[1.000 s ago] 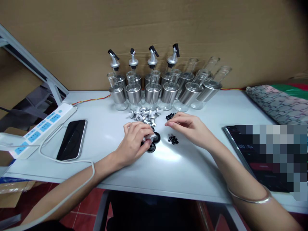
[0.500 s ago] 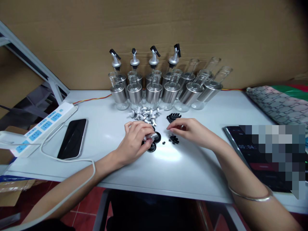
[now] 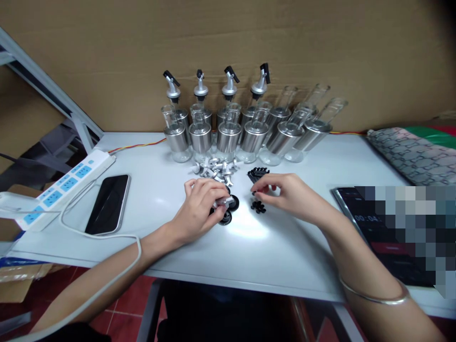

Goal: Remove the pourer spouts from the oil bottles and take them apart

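Steel-sleeved clear-glass bottles (image 3: 228,137) are standing on the white bench (image 3: 156,194), four rear ones wearing silver, black-levered pourers (image 3: 201,89). The left hand (image 3: 197,206) is holding a silver-grey piece (image 3: 225,201) by round black discs (image 3: 233,204); the right hand's (image 3: 281,190) fingers are pinching a tiny black piece (image 3: 254,193).

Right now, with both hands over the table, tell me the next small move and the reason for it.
I'd probably bring the right hand across to the silver part: it seems to pinch a small black piece, while the left hand grips that part nearby, and the two are apart.
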Demonstrator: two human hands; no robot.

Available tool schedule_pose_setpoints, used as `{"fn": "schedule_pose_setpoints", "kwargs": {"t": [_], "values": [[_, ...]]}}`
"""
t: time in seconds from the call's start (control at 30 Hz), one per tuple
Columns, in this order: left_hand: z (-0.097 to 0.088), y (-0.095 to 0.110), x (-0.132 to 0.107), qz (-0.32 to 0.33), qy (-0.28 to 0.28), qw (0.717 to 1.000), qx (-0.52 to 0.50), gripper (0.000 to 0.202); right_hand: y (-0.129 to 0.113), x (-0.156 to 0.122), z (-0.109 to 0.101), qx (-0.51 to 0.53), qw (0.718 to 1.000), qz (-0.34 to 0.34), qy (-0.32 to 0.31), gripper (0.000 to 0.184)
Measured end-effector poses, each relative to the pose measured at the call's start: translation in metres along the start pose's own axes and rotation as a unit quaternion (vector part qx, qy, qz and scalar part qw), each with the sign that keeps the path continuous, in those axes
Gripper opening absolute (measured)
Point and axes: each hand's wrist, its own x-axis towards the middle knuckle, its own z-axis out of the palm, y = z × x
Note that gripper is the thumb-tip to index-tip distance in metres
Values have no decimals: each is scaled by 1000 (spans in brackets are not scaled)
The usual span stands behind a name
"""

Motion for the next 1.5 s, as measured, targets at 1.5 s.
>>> {"fn": "schedule_pose_setpoints", "kwargs": {"t": [1.5], "values": [[1, 1, 0, -3, -19, 1000, -4, 11, 4, -5, -6, 22, 984, 71, -160, 29]]}}
